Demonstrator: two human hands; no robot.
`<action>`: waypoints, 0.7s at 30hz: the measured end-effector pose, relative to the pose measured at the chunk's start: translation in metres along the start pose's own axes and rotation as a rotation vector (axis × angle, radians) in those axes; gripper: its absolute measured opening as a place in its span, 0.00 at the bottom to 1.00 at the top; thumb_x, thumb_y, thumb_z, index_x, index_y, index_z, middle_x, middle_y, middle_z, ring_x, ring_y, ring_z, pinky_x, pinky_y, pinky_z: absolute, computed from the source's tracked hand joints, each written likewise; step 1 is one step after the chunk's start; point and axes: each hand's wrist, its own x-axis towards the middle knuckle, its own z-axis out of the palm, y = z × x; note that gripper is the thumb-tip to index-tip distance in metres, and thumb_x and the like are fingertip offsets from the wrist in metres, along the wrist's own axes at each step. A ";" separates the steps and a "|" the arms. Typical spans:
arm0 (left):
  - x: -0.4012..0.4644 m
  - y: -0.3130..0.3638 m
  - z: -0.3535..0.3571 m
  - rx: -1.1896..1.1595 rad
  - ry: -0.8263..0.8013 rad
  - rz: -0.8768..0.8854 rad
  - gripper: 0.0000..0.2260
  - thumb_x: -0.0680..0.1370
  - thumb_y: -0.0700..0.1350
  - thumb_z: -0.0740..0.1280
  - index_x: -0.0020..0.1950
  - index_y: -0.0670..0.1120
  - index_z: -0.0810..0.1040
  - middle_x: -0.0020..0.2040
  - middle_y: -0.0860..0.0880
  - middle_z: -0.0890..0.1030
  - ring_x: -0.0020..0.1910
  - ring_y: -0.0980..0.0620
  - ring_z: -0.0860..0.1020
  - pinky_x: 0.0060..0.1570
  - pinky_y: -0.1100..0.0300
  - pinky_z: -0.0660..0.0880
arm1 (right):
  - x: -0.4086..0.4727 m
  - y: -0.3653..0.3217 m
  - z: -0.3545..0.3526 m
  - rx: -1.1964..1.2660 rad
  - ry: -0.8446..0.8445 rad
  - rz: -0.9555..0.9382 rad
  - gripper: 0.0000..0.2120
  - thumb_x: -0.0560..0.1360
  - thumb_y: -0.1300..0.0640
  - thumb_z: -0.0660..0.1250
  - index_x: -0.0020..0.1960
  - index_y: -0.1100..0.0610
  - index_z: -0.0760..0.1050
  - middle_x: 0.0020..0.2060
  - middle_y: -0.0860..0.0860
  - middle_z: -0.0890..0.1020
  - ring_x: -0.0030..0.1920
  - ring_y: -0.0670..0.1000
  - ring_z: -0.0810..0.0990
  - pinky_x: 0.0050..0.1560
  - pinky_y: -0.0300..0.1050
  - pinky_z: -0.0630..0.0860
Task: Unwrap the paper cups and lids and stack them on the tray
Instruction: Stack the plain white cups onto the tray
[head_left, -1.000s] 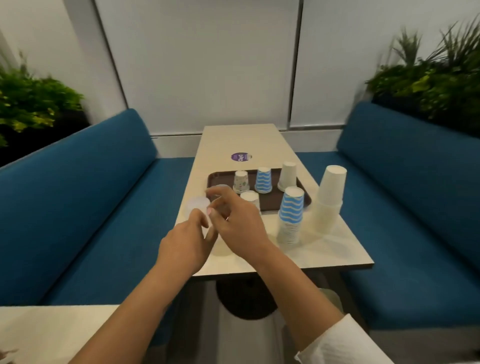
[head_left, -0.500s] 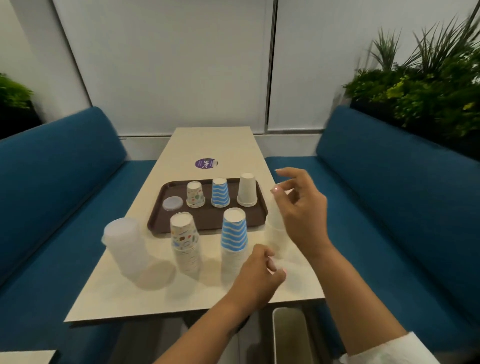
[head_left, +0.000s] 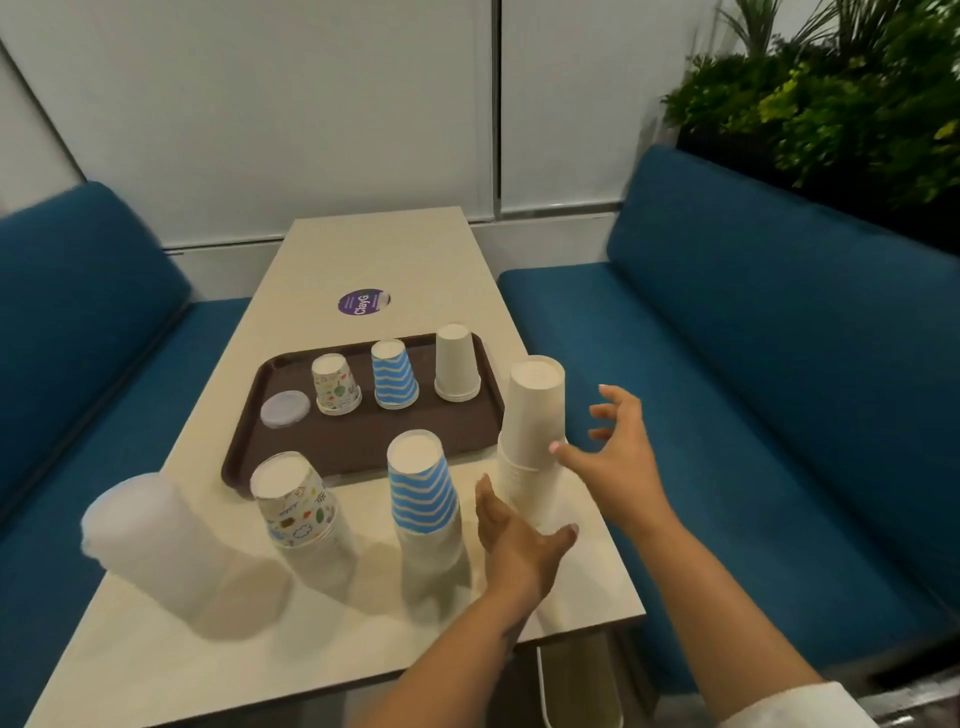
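Note:
A brown tray holds a clear lid, a patterned cup, a blue-striped cup and a white cup, all upside down. In front of it stand wrapped stacks: clear lids, patterned cups, blue-striped cups and a tall white cup stack. My left hand is open at the base of the white stack. My right hand is open with fingers spread, its thumb tip at the stack's right side.
The beige table has a purple sticker beyond the tray. Blue bench seats flank the table on both sides. Green plants stand behind the right bench.
The view has moved closer. My left hand has opened and come up to the base of the white stack. My right hand has spread and dropped to the stack's right side.

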 end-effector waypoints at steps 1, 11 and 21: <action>0.005 0.000 0.003 -0.005 0.020 0.018 0.53 0.69 0.50 0.77 0.78 0.49 0.39 0.78 0.50 0.48 0.77 0.48 0.50 0.74 0.53 0.56 | 0.005 0.004 0.005 -0.021 -0.048 0.020 0.43 0.66 0.54 0.78 0.73 0.46 0.57 0.67 0.47 0.69 0.63 0.50 0.71 0.61 0.48 0.73; 0.047 -0.003 0.014 -0.204 0.240 0.245 0.40 0.61 0.51 0.77 0.71 0.53 0.66 0.63 0.52 0.77 0.61 0.53 0.77 0.58 0.51 0.77 | 0.021 0.011 0.029 -0.055 -0.255 -0.033 0.42 0.61 0.56 0.80 0.66 0.38 0.60 0.56 0.40 0.74 0.57 0.48 0.74 0.56 0.49 0.77; 0.049 -0.011 0.014 -0.246 0.294 0.217 0.37 0.56 0.51 0.80 0.61 0.55 0.69 0.54 0.55 0.78 0.50 0.57 0.79 0.46 0.62 0.79 | 0.041 0.021 0.019 -0.059 -0.549 -0.087 0.40 0.58 0.52 0.81 0.61 0.33 0.63 0.56 0.37 0.75 0.58 0.46 0.75 0.56 0.48 0.79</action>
